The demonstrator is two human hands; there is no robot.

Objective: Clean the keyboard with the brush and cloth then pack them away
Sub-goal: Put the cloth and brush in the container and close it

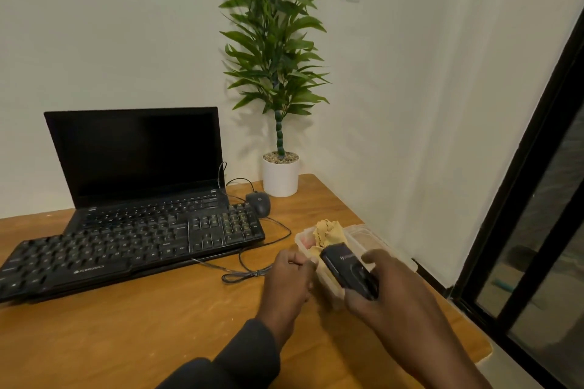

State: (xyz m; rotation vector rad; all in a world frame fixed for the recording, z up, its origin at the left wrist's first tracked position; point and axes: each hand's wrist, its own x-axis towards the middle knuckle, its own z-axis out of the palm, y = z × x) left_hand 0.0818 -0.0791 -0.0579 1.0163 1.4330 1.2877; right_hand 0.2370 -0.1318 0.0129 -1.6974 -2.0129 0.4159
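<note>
Seen from above a wooden desk [126,325]: left hand [289,281] curled against the near left edge of a clear plastic box [354,232], fingers bent at the rim; whether gripping the rim or merely resting on it, impossible to tell. Right hand [388,287] wrapped round a small black device [347,271], thumb over its top, held just above the box's near end. Crumpled tan cloth [328,232] bunched inside the box, rising above the rim, with something pinkish beside it, too blurred to name. Brush not to be made out.

Black keyboard [132,249] lying on the desk to the left, well apart from the box, its far edge propped on the base of an open laptop [136,161] with a dark screen. Thin cable [246,271] trailing from the keyboard area across the wood, looped near the left hand. Black mouse [258,203] just behind the keyboard's right corner, beside a white pot [280,178] with a tall green plant [275,41] set against a pale wall. Dark sleeve [240,357] covering the left forearm. Black-framed window [537,215] running along the right side, past the desk edge.
</note>
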